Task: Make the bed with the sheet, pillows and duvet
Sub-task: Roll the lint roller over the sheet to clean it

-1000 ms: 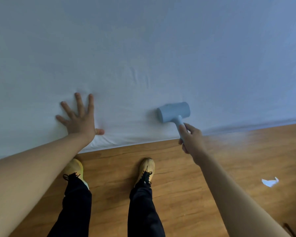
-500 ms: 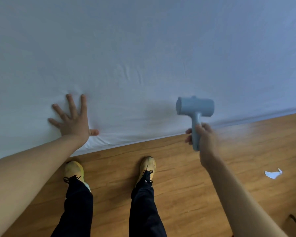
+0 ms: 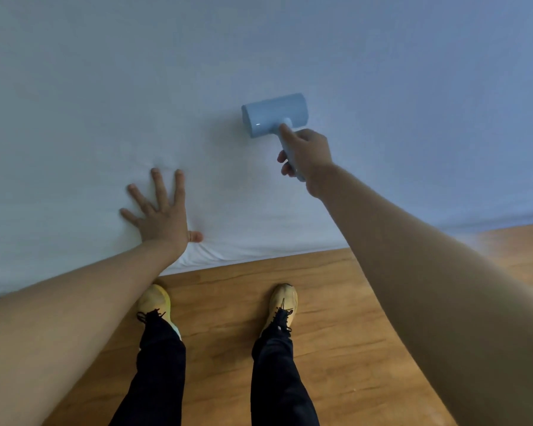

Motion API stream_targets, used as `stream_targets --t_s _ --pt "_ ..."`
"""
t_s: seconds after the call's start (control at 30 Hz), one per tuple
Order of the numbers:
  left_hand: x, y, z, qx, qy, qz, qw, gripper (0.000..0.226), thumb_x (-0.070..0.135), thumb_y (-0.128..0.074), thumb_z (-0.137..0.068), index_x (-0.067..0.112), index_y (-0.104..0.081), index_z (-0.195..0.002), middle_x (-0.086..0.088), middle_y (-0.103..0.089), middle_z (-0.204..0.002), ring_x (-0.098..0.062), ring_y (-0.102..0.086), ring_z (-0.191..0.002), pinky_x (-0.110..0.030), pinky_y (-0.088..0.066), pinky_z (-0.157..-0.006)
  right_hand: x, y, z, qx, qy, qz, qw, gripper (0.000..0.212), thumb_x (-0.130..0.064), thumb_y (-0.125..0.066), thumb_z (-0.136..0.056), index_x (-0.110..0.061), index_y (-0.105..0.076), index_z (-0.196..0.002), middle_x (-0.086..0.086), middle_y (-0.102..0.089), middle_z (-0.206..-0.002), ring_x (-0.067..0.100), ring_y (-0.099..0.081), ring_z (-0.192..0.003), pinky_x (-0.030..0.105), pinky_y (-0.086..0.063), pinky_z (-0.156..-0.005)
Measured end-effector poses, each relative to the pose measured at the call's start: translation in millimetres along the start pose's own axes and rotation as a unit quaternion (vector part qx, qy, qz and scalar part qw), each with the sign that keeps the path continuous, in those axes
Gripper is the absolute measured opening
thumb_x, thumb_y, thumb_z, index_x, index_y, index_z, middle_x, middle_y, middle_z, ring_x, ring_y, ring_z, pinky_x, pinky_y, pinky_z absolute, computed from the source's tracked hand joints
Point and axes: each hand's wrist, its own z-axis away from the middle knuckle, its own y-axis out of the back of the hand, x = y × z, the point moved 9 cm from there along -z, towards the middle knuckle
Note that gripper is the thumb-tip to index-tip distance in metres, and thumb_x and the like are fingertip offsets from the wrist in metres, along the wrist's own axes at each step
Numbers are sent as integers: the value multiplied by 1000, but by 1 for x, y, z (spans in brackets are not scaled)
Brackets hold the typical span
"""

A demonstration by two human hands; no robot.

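A white sheet [image 3: 259, 56] covers the bed and fills the upper part of the view. My left hand [image 3: 160, 215] lies flat on the sheet near the bed's edge, fingers spread. My right hand [image 3: 308, 156] grips the handle of a light blue roller tool [image 3: 274, 115], whose cylindrical head rests on the sheet to the right of and beyond the left hand. No pillows or duvet are in view.
The bed's edge [image 3: 259, 253] runs across the view, with small creases in the sheet by my left thumb. Below it is a wooden floor [image 3: 336, 318]. My yellow shoes [image 3: 282, 302] and dark trousers stand close to the bed.
My right hand has moved the blue roller from the bed's edge up onto the sheet, farther from me. The left hand stays flat on the sheet.
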Motion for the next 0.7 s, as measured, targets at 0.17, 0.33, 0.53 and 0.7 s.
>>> stream_targets --t_s 0.17,0.33,0.53,0.7 --pt "-3 0 -1 -6 -9 24 1000 141 62 -80 -64 37 31 -148 -5 42 -154 -55 22 -141 -77 -11 -107 59 -23 33 -2 -50 -25 998 30 -42 -59 -94 -12 -59 -100 7 -60 -63 17 -44 -35 18 -30 -38" --pt "-3 3 2 -9 -22 31 999 139 63 -78 -66 37 32 -147 -4 45 -152 -54 24 -141 -76 -9 -109 112 0 91 -1 -107 -2 994 22 -38 -57 -95 -17 -61 -88 6 -58 -61 20 -41 -39 21 -31 -41" --pt "-21 8 4 1 -101 32 994 127 75 -66 -70 39 27 -150 1 40 -156 -50 23 -144 -67 -4 -115 154 15 141 8 -140 2 990 29 -37 -61 -97 -9 -65 -90 9 -56 -61 20 -41 -43 25 -30 -43" --pt "-72 30 -3 32 -171 -25 984 127 72 -67 -71 40 29 -148 8 35 -158 -34 25 -147 -68 -5 -116 146 12 165 43 -137 -5 990 37 -37 -60 -98 -1 -62 -88 13 -54 -65 20 -41 -46 29 -29 -46"
